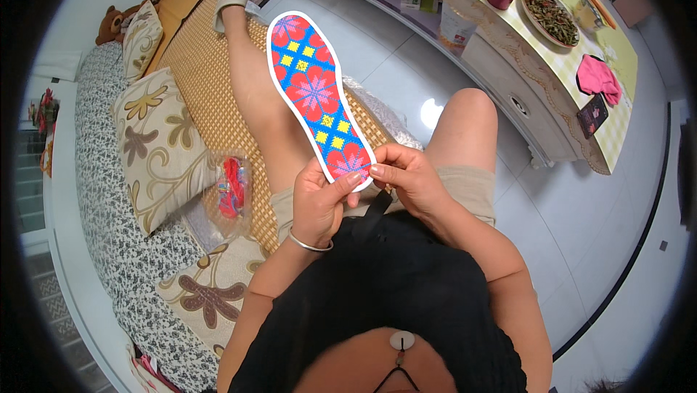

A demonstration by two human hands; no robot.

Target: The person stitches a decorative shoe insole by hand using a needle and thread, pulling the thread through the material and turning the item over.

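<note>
From where I stand, the work has come down to the narrow end of one insole [312, 95] – a bright thing, red flowers and yellow diamonds on blue inside a white border. It is held up above the person's lap, patterned face showing, its broad end pointing away and a little to the left.

The left hand [318, 200] grasps the heel, thumb laid on the face and fingers behind. The right hand [410, 179] pinches the heel's right-hand edge between thumb and finger; whether something thin, a needle or thread, is caught in that pinch I can't tell from here. I'd call the step in hand a close handling of that rim – checking or working it, I couldn't swear which.

The colour seems to reach the border all round, so the face looks well along to me. Any next move at the edge would call for the left hand to bear the insole steady, leaving the right finger and thumb free to shift their pinch. A clear bag [231, 188] with something red inside lies just beside the left thigh, within easy reach.
</note>
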